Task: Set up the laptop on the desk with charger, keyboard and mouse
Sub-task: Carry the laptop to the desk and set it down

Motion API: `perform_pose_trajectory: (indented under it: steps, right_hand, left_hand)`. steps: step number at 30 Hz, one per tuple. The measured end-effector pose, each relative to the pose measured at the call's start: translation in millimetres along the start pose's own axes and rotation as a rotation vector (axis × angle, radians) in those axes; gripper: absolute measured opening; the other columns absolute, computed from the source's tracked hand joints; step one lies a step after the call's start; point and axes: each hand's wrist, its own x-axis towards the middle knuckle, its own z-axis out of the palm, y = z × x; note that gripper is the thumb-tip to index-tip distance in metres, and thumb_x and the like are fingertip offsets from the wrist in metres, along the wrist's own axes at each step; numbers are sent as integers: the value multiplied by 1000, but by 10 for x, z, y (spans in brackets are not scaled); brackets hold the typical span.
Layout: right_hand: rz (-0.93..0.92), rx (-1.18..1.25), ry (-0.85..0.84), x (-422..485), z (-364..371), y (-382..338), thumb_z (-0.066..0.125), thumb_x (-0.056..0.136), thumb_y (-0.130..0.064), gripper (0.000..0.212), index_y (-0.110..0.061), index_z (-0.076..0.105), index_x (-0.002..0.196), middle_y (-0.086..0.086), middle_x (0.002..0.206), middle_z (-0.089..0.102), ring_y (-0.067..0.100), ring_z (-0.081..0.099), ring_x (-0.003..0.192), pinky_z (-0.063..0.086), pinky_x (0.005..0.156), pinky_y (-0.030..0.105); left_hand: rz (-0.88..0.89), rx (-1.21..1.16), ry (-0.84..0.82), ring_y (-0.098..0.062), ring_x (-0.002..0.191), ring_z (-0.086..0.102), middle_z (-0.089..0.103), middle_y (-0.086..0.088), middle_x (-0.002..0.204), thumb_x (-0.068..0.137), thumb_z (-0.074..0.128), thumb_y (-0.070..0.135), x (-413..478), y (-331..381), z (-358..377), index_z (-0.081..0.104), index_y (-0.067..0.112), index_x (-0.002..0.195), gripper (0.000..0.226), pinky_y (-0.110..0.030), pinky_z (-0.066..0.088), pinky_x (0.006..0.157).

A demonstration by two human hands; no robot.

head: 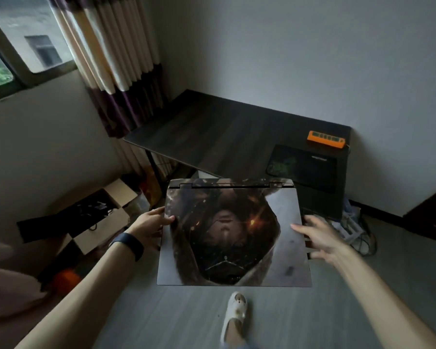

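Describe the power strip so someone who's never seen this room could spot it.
Find the dark desk against the pale wall. At its far right end, just behind the black mouse pad, lies the power strip. It is the only bright orange thing on the desktop, a flat bar with a row of sockets.

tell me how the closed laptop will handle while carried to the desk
Likely stiff: the closed laptop lies flat though held only at its side edges by the left hand and right hand. Probably fairly heavy, since both hands carry it. Its smooth printed lid may slip under the thumbs.
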Motion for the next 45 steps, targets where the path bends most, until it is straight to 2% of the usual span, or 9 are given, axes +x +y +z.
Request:
perform_pose_trajectory:
  steps: [4, 8, 11, 15, 18, 22, 31, 36, 45]
  right_hand:
    - [15, 22, 9, 790, 278, -621, 75, 87, -30, 71, -26, 40, 149, 9, 130, 59, 33, 59, 110, 54, 86, 53]
    - [18, 23, -4, 1443, 556, -1229, 70, 92, -23, 64, -21, 40, 148, 3, 102, 61, 16, 57, 78, 47, 55, 36]
    - [36, 15, -15, 1830, 730, -1631, 69, 93, -23, 59, -20, 43, 146, 7, 114, 60, 15, 58, 79, 44, 53, 34]
    - [102, 8, 22, 2350, 978, -2025, 74, 89, -31, 66, -25, 43, 147, 10, 136, 58, 33, 56, 119, 51, 82, 49]
    - [142, 21, 62, 2714, 1141, -2165, 78, 83, -38, 69, -30, 46, 144, 9, 131, 63, 35, 59, 119, 51, 93, 61]
    - [181, 51, 140, 3040, 1373, -2456, 78, 83, -39, 70, -29, 45, 144, 9, 125, 66, 34, 63, 113, 52, 92, 61]
    - [299, 152, 285, 3662, 1586, -2839, 74, 87, -37, 64, -26, 46, 144, 9, 124, 65, 32, 62, 109, 54, 88, 52]
    - [362, 169, 346, 4178, 1477, -3005, 71, 91, -33, 62, -25, 43, 146, 10, 131, 58, 32, 56, 115, 47, 83, 47]
    - [514, 182, 389, 5233, 1216, -3218, 67, 93, -28, 59, -24, 43, 146, 10, 139, 53, 35, 51, 125, 44, 100, 52]
  left_hand:
    - [16, -27, 45, -44, 132, 40, 51, -14, 134, 90, 67, 12, 698, 626, -76, 48, 30, 141, 58, -60, 35, 105]
    - [10, -32, 77, -40, 124, 48, 53, -13, 134, 88, 69, 11, 1340, 1269, -202, 50, 30, 139, 57, -59, 37, 106]
    - [-25, -4, 79, -43, 129, 45, 55, -13, 134, 88, 69, 13, 1764, 1670, -311, 50, 29, 141, 58, -58, 39, 103]
    - [-60, 0, 54, -27, 88, 57, 60, -8, 103, 93, 63, 7, 2426, 2194, -389, 54, 23, 129, 41, -42, 55, 66]
    - [-60, 62, 20, -26, 75, 58, 62, -10, 91, 95, 58, 4, 2938, 2559, -417, 57, 21, 121, 31, -32, 53, 42]
    - [-81, 83, -54, -32, 87, 63, 66, -17, 104, 92, 64, 5, 3587, 3074, -535, 63, 21, 116, 29, -42, 56, 60]
    - [-145, 253, -109, -32, 102, 61, 65, -14, 113, 94, 59, 7, 4783, 3912, -244, 64, 21, 118, 29, -45, 54, 62]
    - [-178, 280, -116, -31, 97, 61, 64, -14, 114, 95, 58, 7, 5275, 4128, 155, 63, 18, 115, 24, -40, 52, 59]
    - [-180, 251, -51, -28, 88, 62, 65, -13, 102, 94, 56, 1, 6129, 4259, 762, 64, 14, 115, 27, -42, 53, 72]
